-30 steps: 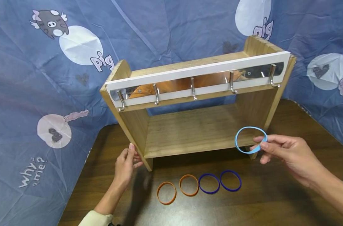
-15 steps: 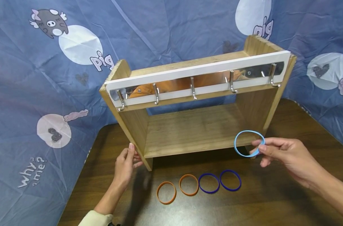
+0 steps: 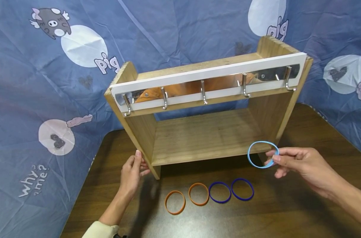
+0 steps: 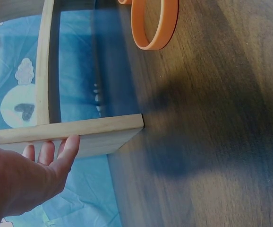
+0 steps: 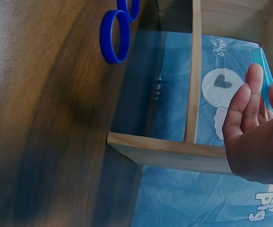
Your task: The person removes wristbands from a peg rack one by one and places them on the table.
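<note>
A light blue silicone wristband (image 3: 262, 142) hangs in the air before the lower right of a wooden shelf (image 3: 195, 142). My right hand (image 3: 302, 165) pinches its right side between thumb and fingers; in the right wrist view the wristband (image 5: 265, 78) appears edge-on. On the left, my left hand (image 3: 132, 173) touches the shelf's side panel low down, thumb at the front edge and fingers against the outer face. Two orange wristbands (image 3: 175, 213) and two dark blue wristbands (image 3: 242, 199) lie in a row on the table in front of the shelf.
Several metal hooks (image 3: 203, 94) line a white-framed strip (image 3: 180, 79) across the shelf's upper front; none carries a wristband. The brown wooden table (image 3: 222, 224) supports the shelf. A blue printed cloth (image 3: 180, 29) hangs behind and at both sides.
My right hand has lowered slightly with the light blue wristband still pinched. My left hand stays at the side panel, and the wristbands on the table have not moved.
</note>
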{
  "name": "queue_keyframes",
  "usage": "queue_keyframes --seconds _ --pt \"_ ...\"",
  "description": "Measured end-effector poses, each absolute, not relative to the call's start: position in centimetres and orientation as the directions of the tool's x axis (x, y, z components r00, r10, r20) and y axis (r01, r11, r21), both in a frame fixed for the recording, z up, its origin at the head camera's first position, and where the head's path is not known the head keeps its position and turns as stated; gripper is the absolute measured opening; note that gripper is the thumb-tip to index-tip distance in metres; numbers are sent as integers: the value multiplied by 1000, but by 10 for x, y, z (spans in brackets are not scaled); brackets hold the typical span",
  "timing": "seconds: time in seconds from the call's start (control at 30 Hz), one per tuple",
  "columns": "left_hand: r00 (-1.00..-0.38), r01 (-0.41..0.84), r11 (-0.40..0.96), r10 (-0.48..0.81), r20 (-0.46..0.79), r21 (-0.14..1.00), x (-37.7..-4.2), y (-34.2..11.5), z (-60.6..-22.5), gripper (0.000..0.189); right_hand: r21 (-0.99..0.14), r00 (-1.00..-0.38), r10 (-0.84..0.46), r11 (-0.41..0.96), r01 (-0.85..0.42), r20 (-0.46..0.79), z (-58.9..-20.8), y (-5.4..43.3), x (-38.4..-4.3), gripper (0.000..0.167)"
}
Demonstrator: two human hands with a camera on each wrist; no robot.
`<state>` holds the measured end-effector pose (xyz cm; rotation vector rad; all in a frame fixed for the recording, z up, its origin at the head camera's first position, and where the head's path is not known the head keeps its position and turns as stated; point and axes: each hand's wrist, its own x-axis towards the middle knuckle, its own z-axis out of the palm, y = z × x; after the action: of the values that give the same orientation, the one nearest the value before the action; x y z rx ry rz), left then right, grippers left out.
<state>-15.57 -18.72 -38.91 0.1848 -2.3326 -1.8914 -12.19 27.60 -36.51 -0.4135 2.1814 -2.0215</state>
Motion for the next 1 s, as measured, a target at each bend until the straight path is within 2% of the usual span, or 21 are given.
queue_keyframes --seconds 0.2,0.4,0.77,0.9,1.0 --pt "-985 -11 199 -169 24 980 -155 -188 -389 50 -982 -950 -308 153 -108 56 -370 279 -122 20" --pt "-984 -12 206 -177 26 979 -156 -187 -389 52 -968 -946 -324 246 -53 -31 -378 283 -122 20" --pt "-985 -17 201 -174 19 979 -156 -188 -390 51 -966 -916 -392 257 -16 -89 -398 297 -129 19" --pt "-985 -14 204 -171 21 979 -156 -188 -390 51 -952 -903 -400 305 28 -155 -405 301 -130 17" --pt "-984 -15 208 -176 22 978 -156 -188 -390 53 -931 -896 -402 364 34 -190 -410 304 -131 23"
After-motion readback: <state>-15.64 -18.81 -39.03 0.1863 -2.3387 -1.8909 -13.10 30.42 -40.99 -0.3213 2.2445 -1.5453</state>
